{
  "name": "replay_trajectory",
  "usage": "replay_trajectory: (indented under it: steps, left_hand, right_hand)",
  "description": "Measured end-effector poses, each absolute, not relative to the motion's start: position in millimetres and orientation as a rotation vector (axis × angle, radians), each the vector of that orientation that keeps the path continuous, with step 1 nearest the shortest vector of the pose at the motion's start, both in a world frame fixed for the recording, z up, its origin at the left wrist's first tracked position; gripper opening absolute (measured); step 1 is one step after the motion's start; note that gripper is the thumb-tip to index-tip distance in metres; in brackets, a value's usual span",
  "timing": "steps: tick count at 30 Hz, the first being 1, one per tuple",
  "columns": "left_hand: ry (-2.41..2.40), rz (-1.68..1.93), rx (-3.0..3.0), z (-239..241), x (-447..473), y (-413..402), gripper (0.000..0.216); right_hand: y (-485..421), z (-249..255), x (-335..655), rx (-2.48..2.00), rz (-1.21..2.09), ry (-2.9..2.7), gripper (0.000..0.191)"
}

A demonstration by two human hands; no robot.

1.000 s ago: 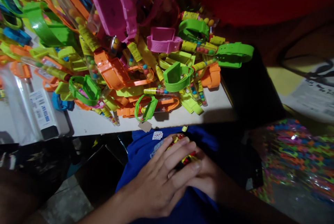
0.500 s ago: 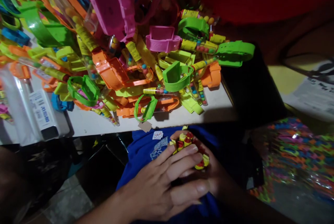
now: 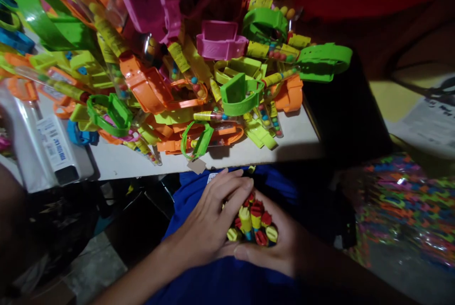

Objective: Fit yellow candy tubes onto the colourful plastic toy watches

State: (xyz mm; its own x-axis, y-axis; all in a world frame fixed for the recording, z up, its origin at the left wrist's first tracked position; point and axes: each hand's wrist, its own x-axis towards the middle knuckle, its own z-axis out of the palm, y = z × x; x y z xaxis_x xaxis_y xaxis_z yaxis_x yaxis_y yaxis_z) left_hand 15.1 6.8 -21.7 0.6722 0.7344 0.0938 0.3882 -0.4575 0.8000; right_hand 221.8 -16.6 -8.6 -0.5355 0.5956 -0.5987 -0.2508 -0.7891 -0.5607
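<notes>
Both hands rest in my lap over blue cloth (image 3: 227, 281), cupped together around a bunch of small tubes with red and yellow caps (image 3: 253, 225). My left hand (image 3: 209, 219) wraps the bunch from the left, fingers curled over its top. My right hand (image 3: 284, 243) cradles it from the right and below, thumb under the caps. Just above them is the white table's (image 3: 249, 151) front edge, heaped with neon plastic toy wristbands (image 3: 199, 77) and clear candy tubes with yellow labels.
A clear bag with a white label (image 3: 53, 146) lies at the table's left edge. A bag of multicoloured small pieces (image 3: 405, 205) sits on the floor at right. Printed paper (image 3: 423, 125) lies far right. Dark space lies under the table at left.
My left hand has slid off the top of the bunch to its left side, uncovering the red and yellow caps. The view has shifted slightly downward.
</notes>
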Motion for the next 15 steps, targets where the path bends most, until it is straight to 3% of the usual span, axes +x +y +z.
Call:
replay_trajectory:
  steps: [4, 8, 12, 15]
  left_hand:
    - [0.867, 0.630, 2.067, -18.5, 17.9, 10.6, 0.090]
    - [0.810, 0.675, 2.210, -6.9, 23.8, 19.0, 0.105]
    - [0.807, 0.604, 2.317, -1.1, 28.2, 24.2, 0.066]
    - [0.790, 0.632, 2.316, -2.7, 27.0, 23.9, 0.050]
  right_hand:
    - [-12.9, -8.8, 217.3, -1.122, 2.294, -0.376, 0.083]
    - [-15.4, -14.1, 214.7, -1.237, 2.257, -0.268, 0.070]
    - [-19.9, -18.9, 213.2, -1.204, 2.293, -0.308, 0.074]
    - [-23.8, -19.2, 214.8, -1.196, 2.274, -0.309, 0.083]
